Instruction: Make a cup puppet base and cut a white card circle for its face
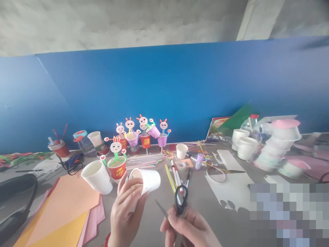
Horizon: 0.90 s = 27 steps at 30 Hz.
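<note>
My left hand [127, 209] grips a white paper cup [147, 180] tipped on its side, its open mouth turned toward me. My right hand [189, 228] is closed around black-handled scissors [180, 200], whose blade points left toward the cup. The hands sit close together near the bottom middle, above a grey table [203, 202].
Another white cup [97, 176] lies on orange and pink paper sheets [64, 212] at the left. Red and purple cups with paper bunny figures [140, 135] stand at the back. Markers [177, 176], straws, tape and white paper cutouts [231, 192] lie in the middle. Stacked cups [280, 147] stand at the right. A blue wall is behind.
</note>
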{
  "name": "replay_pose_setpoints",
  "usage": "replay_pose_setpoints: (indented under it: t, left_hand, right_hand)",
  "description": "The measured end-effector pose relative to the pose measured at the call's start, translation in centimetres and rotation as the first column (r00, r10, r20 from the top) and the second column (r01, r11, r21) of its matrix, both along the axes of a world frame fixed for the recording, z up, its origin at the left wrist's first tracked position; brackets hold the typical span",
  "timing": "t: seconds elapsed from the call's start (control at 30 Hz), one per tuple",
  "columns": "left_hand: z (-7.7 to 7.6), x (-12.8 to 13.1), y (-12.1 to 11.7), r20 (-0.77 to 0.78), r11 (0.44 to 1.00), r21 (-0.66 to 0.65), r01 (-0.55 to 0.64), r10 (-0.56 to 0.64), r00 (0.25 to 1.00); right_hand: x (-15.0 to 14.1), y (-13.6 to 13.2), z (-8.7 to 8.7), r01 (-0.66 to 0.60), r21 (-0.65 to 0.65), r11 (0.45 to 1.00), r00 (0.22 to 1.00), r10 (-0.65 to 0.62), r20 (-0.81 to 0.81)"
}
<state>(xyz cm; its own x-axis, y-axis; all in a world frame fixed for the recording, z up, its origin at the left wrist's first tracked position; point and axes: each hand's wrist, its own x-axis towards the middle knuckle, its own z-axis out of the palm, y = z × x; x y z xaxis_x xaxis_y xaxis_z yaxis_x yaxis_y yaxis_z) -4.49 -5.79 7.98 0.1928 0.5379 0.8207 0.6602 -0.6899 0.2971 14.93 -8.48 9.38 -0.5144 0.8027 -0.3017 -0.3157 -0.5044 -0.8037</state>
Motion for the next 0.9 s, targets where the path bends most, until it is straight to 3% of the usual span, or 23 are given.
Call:
replay_pose_setpoints:
  t: [0.1, 0.23, 0.3, 0.4, 0.47, 0.53, 0.7, 0.9]
  left_hand:
    - [-0.4, 0.5, -0.2, 0.057, 0.995, -0.068, 0.076, -0.072, 0.996]
    - [-0.3, 1.3, -0.8, 0.06, 0.975, -0.189, 0.12, -0.11, 0.992]
    - [0.0, 1.5, -0.9, 0.037, 0.974, -0.186, 0.13, -0.125, 0.991]
    - [0.4, 1.7, -1.1, -0.019, 0.978, -0.163, 0.131, -0.136, 0.99]
    - [0.6, 1.8, -1.3, -0.043, 0.979, -0.162, 0.125, -0.133, 0.99]
    - [0.6, 1.9, -1.4, -0.045, 0.981, -0.158, 0.117, -0.125, 0.991]
    - [0.7, 2.2, -1.6, -0.051, 0.986, -0.139, 0.094, -0.101, 0.994]
    - [0.8, 2.2, -1.8, -0.067, 0.985, -0.142, 0.096, -0.106, 0.992]
  right_hand:
    - [0.2, 0.3, 0.6, 0.052, 0.203, 0.978, 0.991, -0.076, 0.111]
    - [0.0, 1.0, 0.7, 0.063, 0.513, 0.856, 0.931, -0.236, 0.279]
    - [-0.2, 1.4, 0.5, 0.013, 0.674, 0.739, 0.89, -0.315, 0.328]
    - [-0.4, 2.0, 0.0, -0.091, 0.871, 0.482, 0.792, -0.495, 0.357]
    - [-0.5, 2.2, -0.1, -0.151, 0.933, 0.325, 0.72, -0.611, 0.33]
    - [-0.6, 2.3, -0.1, -0.199, 0.953, 0.229, 0.675, -0.673, 0.303]
    - [-0.6, 2.3, -0.1, -0.212, 0.961, 0.178, 0.628, -0.729, 0.273]
    - [-0.7, 2.2, -0.5, -0.125, 0.955, 0.268, 0.669, -0.688, 0.281]
